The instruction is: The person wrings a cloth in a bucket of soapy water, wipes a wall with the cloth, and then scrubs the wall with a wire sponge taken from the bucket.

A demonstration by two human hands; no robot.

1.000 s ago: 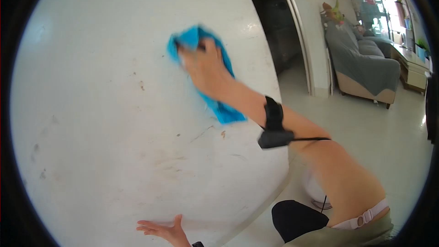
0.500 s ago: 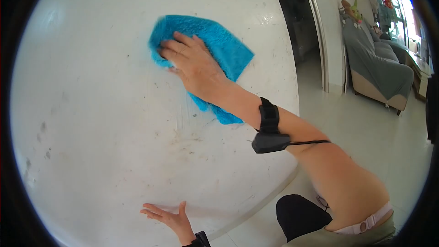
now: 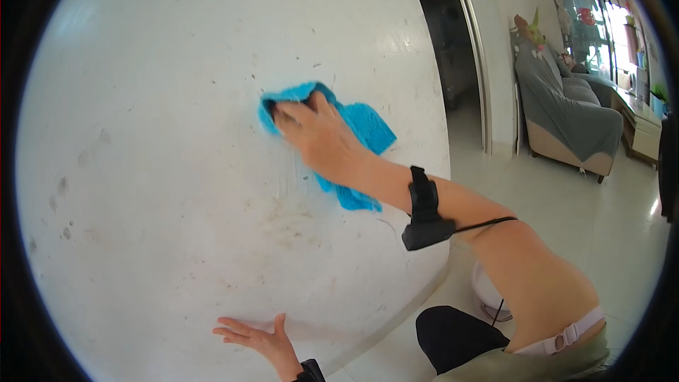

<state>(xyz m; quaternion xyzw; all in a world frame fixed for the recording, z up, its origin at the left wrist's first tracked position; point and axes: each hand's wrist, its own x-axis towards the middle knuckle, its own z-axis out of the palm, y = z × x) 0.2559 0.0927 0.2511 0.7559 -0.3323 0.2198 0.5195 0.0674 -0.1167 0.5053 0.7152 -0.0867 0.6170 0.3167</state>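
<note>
My right hand [image 3: 329, 143] presses a fluffy blue cloth [image 3: 371, 127] against a large white surface [image 3: 163, 191]. Its fingers are curled into the cloth's upper edge, and the fingertips are partly hidden in the folds. The rest of the cloth spreads out crumpled under the palm and wrist. Lower down, my left hand [image 3: 265, 342] rests at the surface with thumb and fingers spread, holding nothing. Brownish smudges [image 3: 286, 223] and small dark scuffs mark the white surface between the two hands and to the left.
A black strapped device [image 3: 426, 219] with a cable sits on my right forearm. Past the surface's curved right edge are a dark doorway [image 3: 453, 56], a tiled floor [image 3: 559, 198] and a sofa with a grey cover [image 3: 566, 106]. A white rounded object [image 3: 486, 288] stands low beside my knee.
My right hand has moved down and slightly right over the surface, bunching the blue cloth more. My left hand has stayed almost in place. The view has shifted a little.
</note>
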